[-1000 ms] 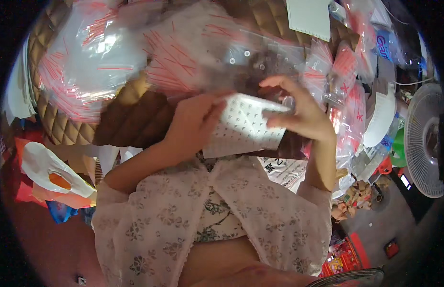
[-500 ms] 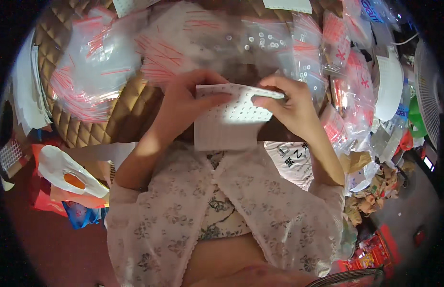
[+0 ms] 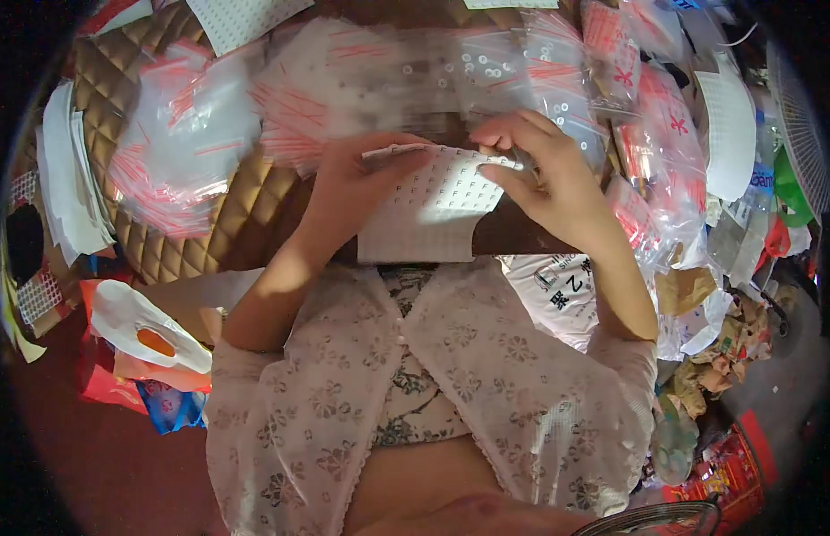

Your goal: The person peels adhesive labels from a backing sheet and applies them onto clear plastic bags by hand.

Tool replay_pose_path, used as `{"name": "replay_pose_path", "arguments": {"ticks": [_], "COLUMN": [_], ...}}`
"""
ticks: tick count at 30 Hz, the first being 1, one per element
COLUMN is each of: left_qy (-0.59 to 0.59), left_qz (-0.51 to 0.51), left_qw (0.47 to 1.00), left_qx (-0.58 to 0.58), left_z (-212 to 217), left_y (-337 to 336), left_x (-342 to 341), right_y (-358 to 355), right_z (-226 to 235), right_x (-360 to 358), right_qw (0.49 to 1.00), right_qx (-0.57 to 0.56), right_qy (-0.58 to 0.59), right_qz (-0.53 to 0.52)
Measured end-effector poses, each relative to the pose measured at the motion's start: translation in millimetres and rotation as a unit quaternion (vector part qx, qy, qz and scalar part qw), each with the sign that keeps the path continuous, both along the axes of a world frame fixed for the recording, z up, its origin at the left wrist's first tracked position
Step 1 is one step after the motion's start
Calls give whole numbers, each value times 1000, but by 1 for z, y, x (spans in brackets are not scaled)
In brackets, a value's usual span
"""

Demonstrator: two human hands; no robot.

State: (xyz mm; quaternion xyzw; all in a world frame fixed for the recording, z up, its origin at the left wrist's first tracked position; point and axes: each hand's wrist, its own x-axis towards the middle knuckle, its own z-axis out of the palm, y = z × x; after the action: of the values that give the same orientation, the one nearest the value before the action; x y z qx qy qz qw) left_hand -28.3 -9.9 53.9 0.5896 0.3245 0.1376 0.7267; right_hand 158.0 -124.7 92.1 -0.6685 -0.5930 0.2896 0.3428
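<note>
A white sheet of small stickers, printed with rows of tiny black letters, is held up in front of my chest. My left hand grips its upper left part, thumb across the printed face and fingers behind. At the upper right corner, which bends over, my right hand has the edge between thumb and forefinger. Whether a single sticker is on the right fingertips is too small to tell. Beyond the hands lie clear zip bags with red strips, and bags holding small white rings.
Another heap of zip bags lies on a brown quilted cover. More sticker sheets are at the back. Packed bags, a white curved sheet and a fan crowd the right. A printed white sack is below my right forearm.
The view has shifted slightly. My right fingers have loosened and lifted a little at the sheet's corner, which is less folded over. The left hand keeps its grip.
</note>
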Motion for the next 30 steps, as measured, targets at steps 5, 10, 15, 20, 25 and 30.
{"name": "replay_pose_path", "arguments": {"ticks": [5, 10, 15, 20, 25, 30], "left_qy": [14, -11, 22, 50, 35, 64], "left_qz": [-15, -3, 6, 17, 71, -98], "left_qw": [997, 997, 997, 997, 985, 859], "left_qx": [75, 73, 71, 54, -155, 499], "left_z": [5, 4, 1, 3, -2, -30], "left_y": [1, -1, 1, 2, 7, 4], "left_x": [1, 4, 2, -1, -12, -30], "right_y": [3, 6, 4, -2, -6, 28], "right_z": [4, 3, -6, -14, -16, -15], "right_x": [-3, -9, -20, -27, -28, -2], "right_qw": [998, 994, 982, 969, 894, 997], "right_qx": [-12, 14, 56, 86, 132, 25], "right_qy": [-60, -110, -178, -228, -402, -15], "right_qz": [26, -12, -25, -30, 147, 75]}}
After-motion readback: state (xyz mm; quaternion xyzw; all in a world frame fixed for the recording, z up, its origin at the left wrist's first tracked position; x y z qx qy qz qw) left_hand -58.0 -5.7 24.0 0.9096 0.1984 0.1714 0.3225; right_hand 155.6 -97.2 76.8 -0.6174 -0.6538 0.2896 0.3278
